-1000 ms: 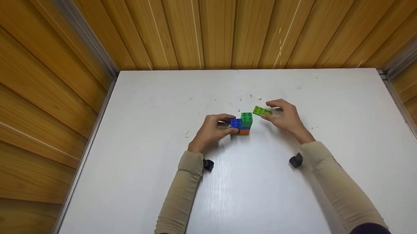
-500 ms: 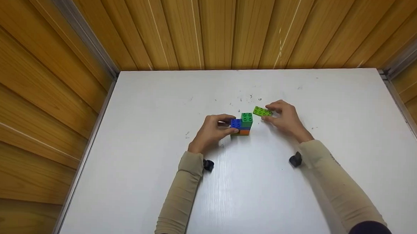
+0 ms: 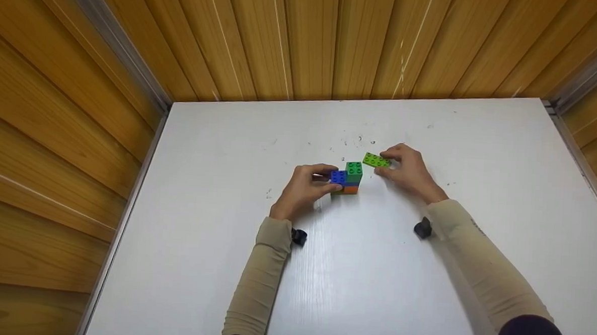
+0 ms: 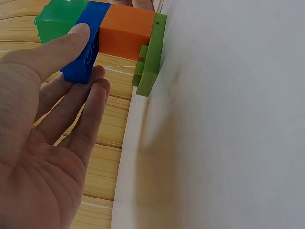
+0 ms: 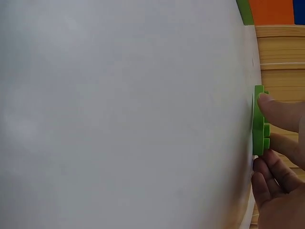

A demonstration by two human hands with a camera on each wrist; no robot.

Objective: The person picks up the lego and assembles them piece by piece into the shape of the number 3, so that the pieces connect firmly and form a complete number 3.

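My left hand pinches a blue toy brick between thumb and fingers. That brick is part of a small stack: a green brick on top of it, an orange brick beneath, and a flat lime-green brick at the bottom on the table. To the right of the stack, my right hand holds another flat lime-green brick by its sides, studs up. In the right wrist view, the thumb lies along the near side of this flat brick, which is low at the table surface.
The white table ends at a wood-panelled wall behind and another panelled wall on the left. Small dark marks dot the tabletop beyond the hands. Black wrist cameras, such as the right one, hang at both sleeves.
The fingers of my right hand have come down onto the far side of the flat lime-green brick, with the arm shifting slightly left. My left hand and the stack have stayed in place.
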